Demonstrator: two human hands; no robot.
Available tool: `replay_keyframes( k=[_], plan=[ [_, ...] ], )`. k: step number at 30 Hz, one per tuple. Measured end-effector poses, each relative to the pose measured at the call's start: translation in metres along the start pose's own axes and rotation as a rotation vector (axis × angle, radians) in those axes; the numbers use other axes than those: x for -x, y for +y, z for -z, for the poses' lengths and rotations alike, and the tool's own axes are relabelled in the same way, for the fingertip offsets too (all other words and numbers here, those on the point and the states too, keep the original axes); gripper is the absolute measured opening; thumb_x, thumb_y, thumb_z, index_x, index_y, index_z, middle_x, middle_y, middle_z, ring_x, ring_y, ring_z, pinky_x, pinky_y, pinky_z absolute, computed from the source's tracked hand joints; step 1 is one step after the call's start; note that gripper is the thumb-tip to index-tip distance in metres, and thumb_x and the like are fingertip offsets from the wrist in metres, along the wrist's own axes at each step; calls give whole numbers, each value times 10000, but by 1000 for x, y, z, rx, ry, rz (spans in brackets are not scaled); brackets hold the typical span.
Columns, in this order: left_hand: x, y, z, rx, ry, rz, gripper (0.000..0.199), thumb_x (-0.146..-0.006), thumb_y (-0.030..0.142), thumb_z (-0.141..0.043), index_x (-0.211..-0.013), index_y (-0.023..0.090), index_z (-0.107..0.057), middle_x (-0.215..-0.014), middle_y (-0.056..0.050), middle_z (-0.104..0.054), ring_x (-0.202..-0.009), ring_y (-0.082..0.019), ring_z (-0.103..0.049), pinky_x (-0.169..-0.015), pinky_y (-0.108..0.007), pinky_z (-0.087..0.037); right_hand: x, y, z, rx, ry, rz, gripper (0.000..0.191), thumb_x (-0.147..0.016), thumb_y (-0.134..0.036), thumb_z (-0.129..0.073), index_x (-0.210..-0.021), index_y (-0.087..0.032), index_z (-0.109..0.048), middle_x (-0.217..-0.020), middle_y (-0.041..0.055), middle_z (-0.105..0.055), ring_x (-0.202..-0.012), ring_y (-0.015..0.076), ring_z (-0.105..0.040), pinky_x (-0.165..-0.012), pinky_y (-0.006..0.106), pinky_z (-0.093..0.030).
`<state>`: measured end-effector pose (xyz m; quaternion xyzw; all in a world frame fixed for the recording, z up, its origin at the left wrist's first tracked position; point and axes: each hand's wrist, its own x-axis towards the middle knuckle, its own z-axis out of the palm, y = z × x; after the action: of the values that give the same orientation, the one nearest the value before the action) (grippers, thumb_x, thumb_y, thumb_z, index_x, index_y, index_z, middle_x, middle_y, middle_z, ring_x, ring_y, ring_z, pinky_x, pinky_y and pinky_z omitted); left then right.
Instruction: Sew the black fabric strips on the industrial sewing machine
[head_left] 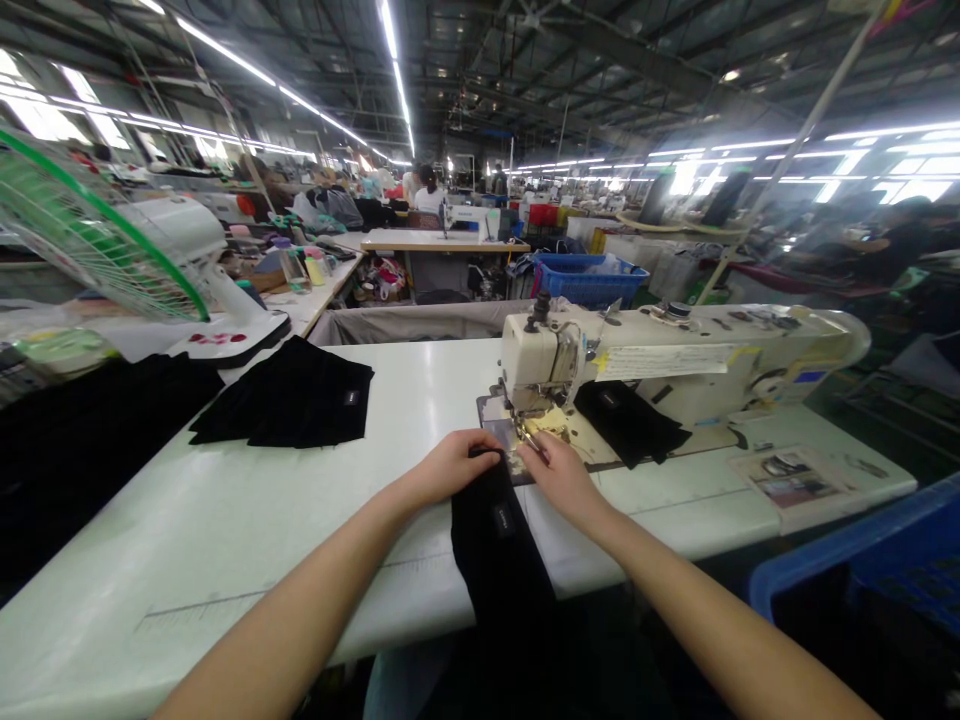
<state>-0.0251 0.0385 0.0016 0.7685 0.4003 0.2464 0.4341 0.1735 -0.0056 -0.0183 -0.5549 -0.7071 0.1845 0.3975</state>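
My left hand (466, 458) presses the top end of a black fabric piece (499, 560), thumb and fingers closed on its edge. The cloth carries a small dark label (503, 521) and hangs over the table's front edge. My right hand (559, 470) is closed around a slim metal tool (529, 437) beside the needle area; its exact kind is too small to tell. Just beyond both hands stands the head of a cream sewing machine (536, 365). Another labelled black piece (630, 422) lies under the machine arm, right of the needle.
A fanned stack of labelled black pieces (289, 395) lies on the white table (405, 400) at left, near a dark cloth pile (90, 440). A green-rimmed fan (112, 225) stands behind. A blue crate (795, 570) is at lower right; another blue basket (589, 283) stands beyond the machine.
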Motion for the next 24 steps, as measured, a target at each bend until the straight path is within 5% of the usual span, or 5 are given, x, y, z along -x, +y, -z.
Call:
replay_keyframes(
  k=[6,12,24],
  plan=[
    [1,0,4,54,-16,16,221,-826,333,-564,-889,156,-679,-900,-51,-717,-868,-225,-647,-872,-356,-505,6,-6,12,47,-39,-5,354,-1040,-422,-296,-907,-234,-565,-829,15,-665,-755,195,-631,-706,308,-462],
    [3,3,7,96,-14,46,266,-827,381,-568,-890,150,-683,-882,-44,-699,-850,-214,-625,-876,-353,-491,8,-10,12,140,-90,60,233,-968,-275,-471,-1152,-211,-599,-1115,79,-694,-996,240,-642,-873,365,-453],
    [3,2,6,83,-3,45,248,-826,369,-575,-864,151,-685,-846,-37,-694,-821,-209,-616,-834,-342,-496,6,-8,5,186,-81,131,193,-958,-272,-520,-1126,-213,-593,-1058,70,-690,-898,221,-651,-797,338,-471]
  ],
)
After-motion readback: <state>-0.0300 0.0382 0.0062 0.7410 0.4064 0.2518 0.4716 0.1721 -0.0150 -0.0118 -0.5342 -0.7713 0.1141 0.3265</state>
